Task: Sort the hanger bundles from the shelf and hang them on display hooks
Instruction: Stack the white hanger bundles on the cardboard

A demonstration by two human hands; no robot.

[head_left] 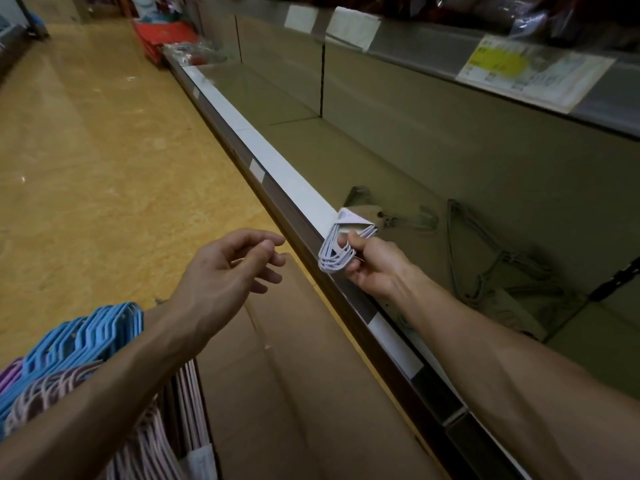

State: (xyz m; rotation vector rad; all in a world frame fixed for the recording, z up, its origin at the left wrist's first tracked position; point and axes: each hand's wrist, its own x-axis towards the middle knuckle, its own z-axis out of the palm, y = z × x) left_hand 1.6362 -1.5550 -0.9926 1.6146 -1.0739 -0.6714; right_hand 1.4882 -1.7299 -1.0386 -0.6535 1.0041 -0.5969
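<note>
Right hand (372, 263) pinches the hook ends of a white hanger bundle (337, 249) at the shelf's front edge (294, 188); left hand (228, 268) hovers, fingers relaxed. Risk: the narrow pinch may let the bundle fan apart or snag on the edge.

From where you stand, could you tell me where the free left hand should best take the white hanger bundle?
Probably at the looped corner of the white hanger bundle, coming from the aisle side. That end juts over the shelf edge toward the left hand; the right hand already pinches the near side.
</note>
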